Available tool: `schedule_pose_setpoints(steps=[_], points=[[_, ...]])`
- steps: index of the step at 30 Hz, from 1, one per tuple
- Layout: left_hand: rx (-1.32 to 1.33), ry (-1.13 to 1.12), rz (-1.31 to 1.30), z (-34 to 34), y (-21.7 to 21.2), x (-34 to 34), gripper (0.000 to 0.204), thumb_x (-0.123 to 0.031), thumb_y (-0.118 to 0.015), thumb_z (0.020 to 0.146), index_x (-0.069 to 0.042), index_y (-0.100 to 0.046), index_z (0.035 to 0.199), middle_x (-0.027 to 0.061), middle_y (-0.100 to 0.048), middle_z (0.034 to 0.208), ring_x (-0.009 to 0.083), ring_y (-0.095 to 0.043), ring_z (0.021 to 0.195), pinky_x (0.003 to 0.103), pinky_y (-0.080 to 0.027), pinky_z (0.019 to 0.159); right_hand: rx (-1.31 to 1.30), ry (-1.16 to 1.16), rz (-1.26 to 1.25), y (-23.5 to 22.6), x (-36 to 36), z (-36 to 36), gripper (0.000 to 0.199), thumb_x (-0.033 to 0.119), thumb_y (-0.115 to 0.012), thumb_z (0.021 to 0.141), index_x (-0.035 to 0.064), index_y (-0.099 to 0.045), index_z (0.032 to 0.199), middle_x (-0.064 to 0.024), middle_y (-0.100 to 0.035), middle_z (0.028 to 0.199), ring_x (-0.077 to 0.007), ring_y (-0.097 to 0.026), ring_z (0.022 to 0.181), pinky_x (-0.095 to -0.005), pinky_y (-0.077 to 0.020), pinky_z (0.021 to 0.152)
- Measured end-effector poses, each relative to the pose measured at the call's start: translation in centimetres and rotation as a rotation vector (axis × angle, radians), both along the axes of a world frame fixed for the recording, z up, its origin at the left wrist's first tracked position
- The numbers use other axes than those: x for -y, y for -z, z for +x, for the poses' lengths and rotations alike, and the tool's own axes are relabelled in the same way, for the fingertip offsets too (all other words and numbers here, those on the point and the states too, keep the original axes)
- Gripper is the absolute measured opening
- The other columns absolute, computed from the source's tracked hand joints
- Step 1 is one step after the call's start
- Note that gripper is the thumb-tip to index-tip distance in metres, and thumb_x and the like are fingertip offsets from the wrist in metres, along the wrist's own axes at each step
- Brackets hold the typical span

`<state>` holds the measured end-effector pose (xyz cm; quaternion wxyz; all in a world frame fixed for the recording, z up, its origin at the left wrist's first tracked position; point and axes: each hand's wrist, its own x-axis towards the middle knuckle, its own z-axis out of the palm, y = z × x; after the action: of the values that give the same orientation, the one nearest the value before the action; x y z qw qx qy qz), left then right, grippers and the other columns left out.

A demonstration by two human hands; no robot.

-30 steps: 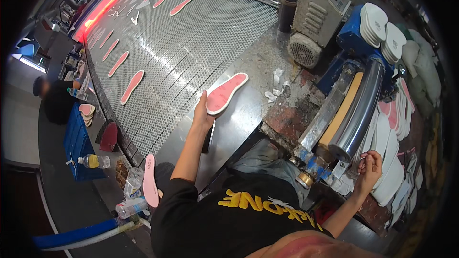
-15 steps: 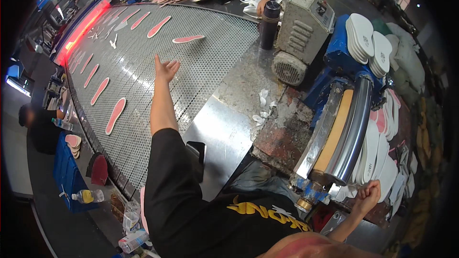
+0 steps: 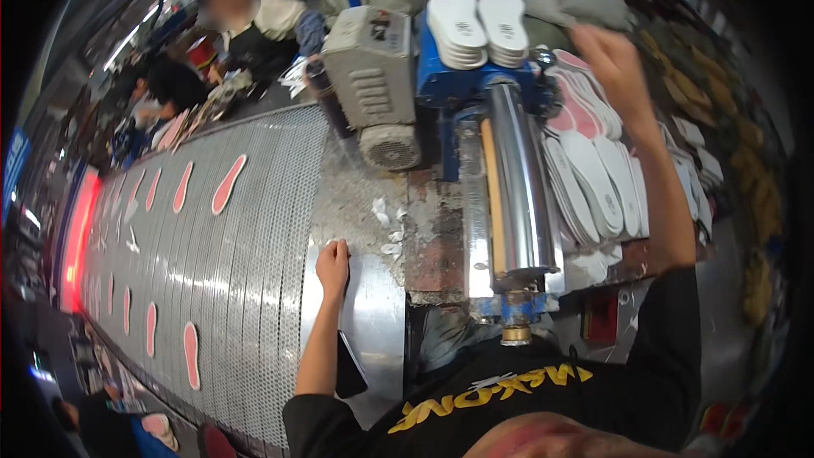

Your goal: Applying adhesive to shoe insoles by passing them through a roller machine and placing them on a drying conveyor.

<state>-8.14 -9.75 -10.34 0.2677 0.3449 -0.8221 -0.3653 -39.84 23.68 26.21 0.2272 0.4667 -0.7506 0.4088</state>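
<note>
My left hand (image 3: 333, 266) is closed above the bare metal plate (image 3: 373, 297) beside the mesh conveyor, with nothing visible in it. My right hand (image 3: 612, 72) is raised at the far right, over the far end of the pink-topped insoles (image 3: 578, 103); motion smears its fingers, so its grip cannot be made out. Nearer than those lie overlapping white insoles (image 3: 596, 178). Between my arms stands a machine with a shiny steel roller (image 3: 517, 187). Pink insoles with pale edges, such as one far insole (image 3: 229, 184) and one near insole (image 3: 192, 356), lie spaced along the conveyor (image 3: 254, 288).
Two stacks of white insoles (image 3: 458, 25) sit on the blue machine housing (image 3: 434, 76). A grey motor box (image 3: 370, 59) and dark bottle (image 3: 326, 93) stand beyond the conveyor. White scraps (image 3: 381, 212) litter the worn bench. A red-glowing opening (image 3: 80, 237) is at far left. Other people work behind.
My left hand has drawn back from over the conveyor and closed. My right hand has swung up and away from the near white insoles. The view has turned right; conveyor insoles have shifted toward the red glow.
</note>
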Motion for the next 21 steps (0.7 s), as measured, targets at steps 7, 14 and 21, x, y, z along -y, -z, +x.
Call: schedule_pose_setpoints(steps=[7, 14, 21], points=[[0.045, -0.095, -0.186, -1.7, -0.3, -2.2, 0.04, -0.034, -0.048, 0.091, -0.003, -0.054, 0.066, 0.0151, -0.054, 0.059, 0.0316, -0.053, 0.055, 0.041, -0.04, 0.055, -0.131, 0.565, 0.656, -2.2, 8.4, -4.1, 0.059, 0.045, -0.063, 0.075, 0.0012, -0.053, 0.113, -0.0171, -0.066, 0.098, -0.0325, -0.064, 0.087, -0.0395, -0.0503, 0.073], [0.068, -0.104, -0.232, -1.1, 0.1, -2.2, 0.038, -0.033, -0.05, 0.091, -0.002, -0.056, 0.069, 0.0151, -0.055, 0.059, 0.0298, -0.053, 0.054, 0.039, -0.04, 0.054, 0.125, 0.547, 0.711, -1.1, 9.7, -4.8, 0.084, 0.045, -0.068, 0.066, -0.0038, -0.041, 0.128, -0.0232, -0.061, 0.112, -0.0358, -0.061, 0.101, -0.044, -0.0491, 0.085], [0.095, -0.113, -0.324, -1.4, -0.3, -2.8, 0.034, -0.031, -0.05, 0.09, -0.005, -0.056, 0.07, 0.0138, -0.057, 0.062, 0.0323, -0.055, 0.058, 0.041, -0.041, 0.054, 0.013, 0.291, 0.244, -0.1, 4.9, -9.0, 0.06, 0.03, -0.069, 0.066, -0.007, -0.055, 0.11, -0.0268, -0.063, 0.094, -0.0364, -0.064, 0.086, -0.0385, -0.0508, 0.075]])
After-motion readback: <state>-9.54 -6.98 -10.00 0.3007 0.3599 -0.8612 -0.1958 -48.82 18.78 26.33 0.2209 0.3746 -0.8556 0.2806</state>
